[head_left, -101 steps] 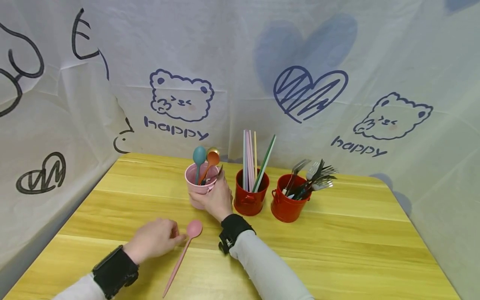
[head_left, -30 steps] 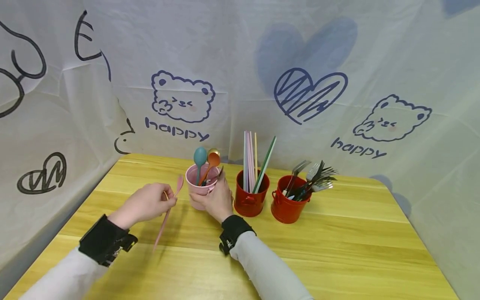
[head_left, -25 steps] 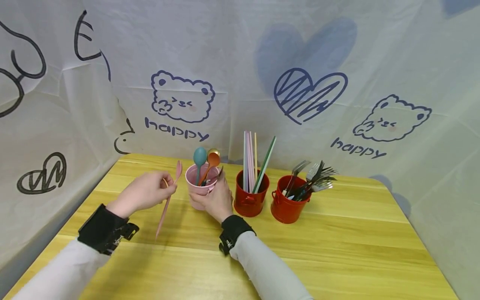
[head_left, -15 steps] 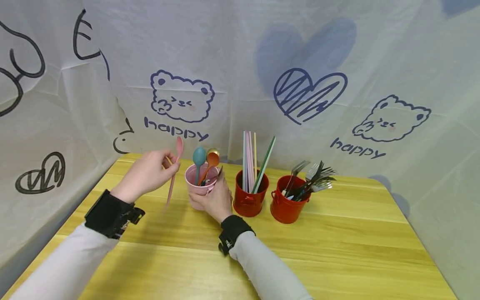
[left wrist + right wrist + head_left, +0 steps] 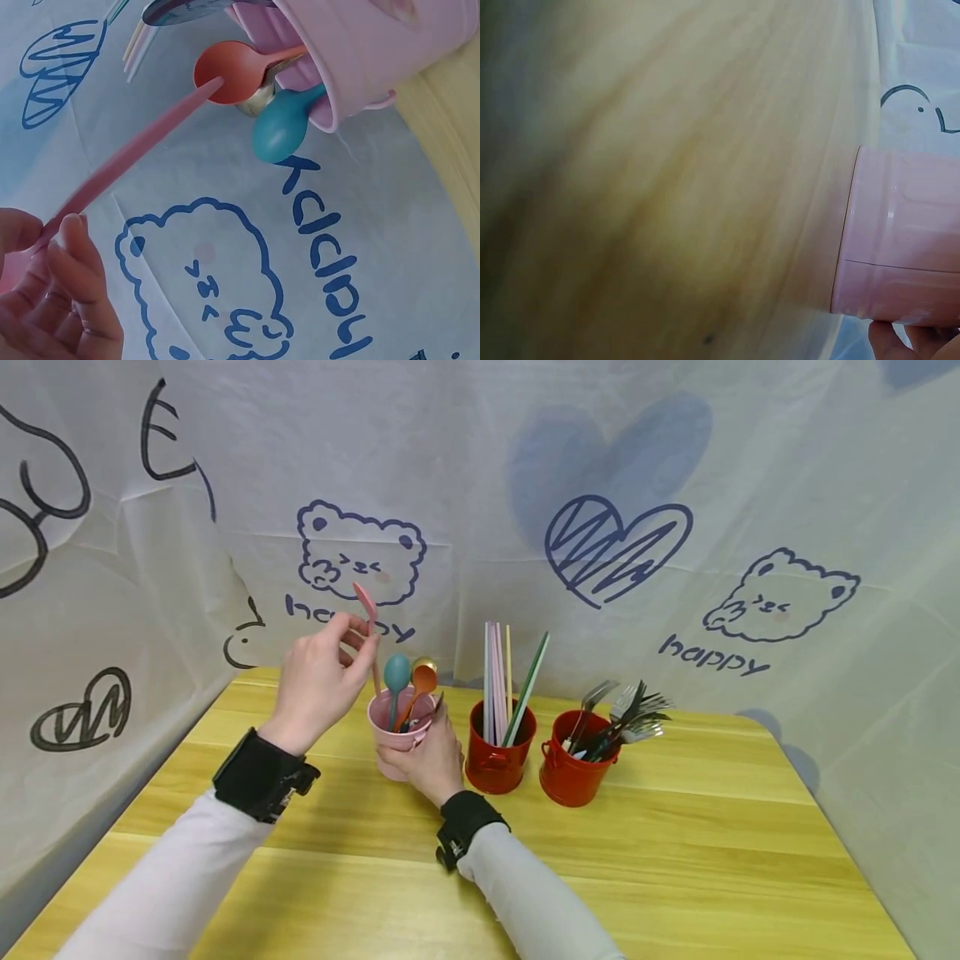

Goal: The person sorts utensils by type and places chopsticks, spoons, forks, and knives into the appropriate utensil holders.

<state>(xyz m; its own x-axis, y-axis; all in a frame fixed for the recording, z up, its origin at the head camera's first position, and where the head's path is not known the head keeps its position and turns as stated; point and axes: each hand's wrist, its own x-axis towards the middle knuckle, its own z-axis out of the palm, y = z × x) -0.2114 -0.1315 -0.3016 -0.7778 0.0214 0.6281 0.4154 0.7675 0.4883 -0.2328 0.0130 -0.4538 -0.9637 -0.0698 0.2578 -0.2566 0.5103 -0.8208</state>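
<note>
My left hand pinches a pink spoon just below its bowl. The spoon stands nearly upright, its handle end at the left rim of the pink bucket in the head view. In the left wrist view the handle slants across toward an orange spoon. A teal spoon and a gold spoon also stick out of the bucket. My right hand grips the bucket's right side; in the right wrist view its fingers lie against the wall.
Right of the pink bucket stand a red bucket with several chopsticks and another red bucket with several forks. The wooden table meets a white cloth backdrop with drawings at the back.
My left hand picked the pink spoon off the table, raised it and turned it upright, then brought it forward and right to the pink bucket. My right hand has stayed on the bucket.
</note>
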